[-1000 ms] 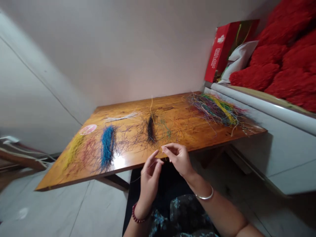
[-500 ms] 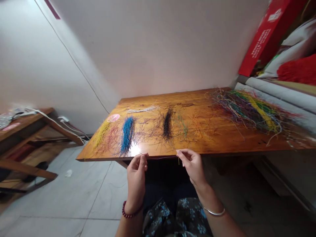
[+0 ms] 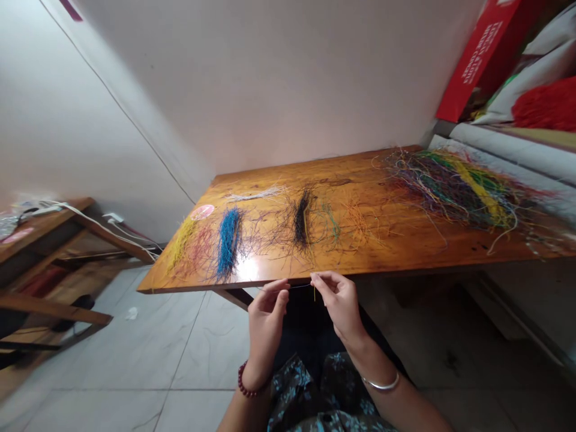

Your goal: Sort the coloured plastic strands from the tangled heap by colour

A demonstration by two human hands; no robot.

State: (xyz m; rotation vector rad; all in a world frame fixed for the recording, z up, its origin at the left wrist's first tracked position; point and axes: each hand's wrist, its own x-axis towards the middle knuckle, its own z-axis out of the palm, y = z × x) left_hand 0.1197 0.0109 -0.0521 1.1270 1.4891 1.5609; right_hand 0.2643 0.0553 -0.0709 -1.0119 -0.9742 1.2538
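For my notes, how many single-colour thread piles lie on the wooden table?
7: yellow, red, blue, black, green, orange in a row, white behind them. Faint strands could hide more.

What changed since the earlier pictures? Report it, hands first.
Both hands drew back from over the table to its near edge. The left hand and right hand now hold a fine thread between them. The head view swung left and levelled. The fibre piles stayed as they were.
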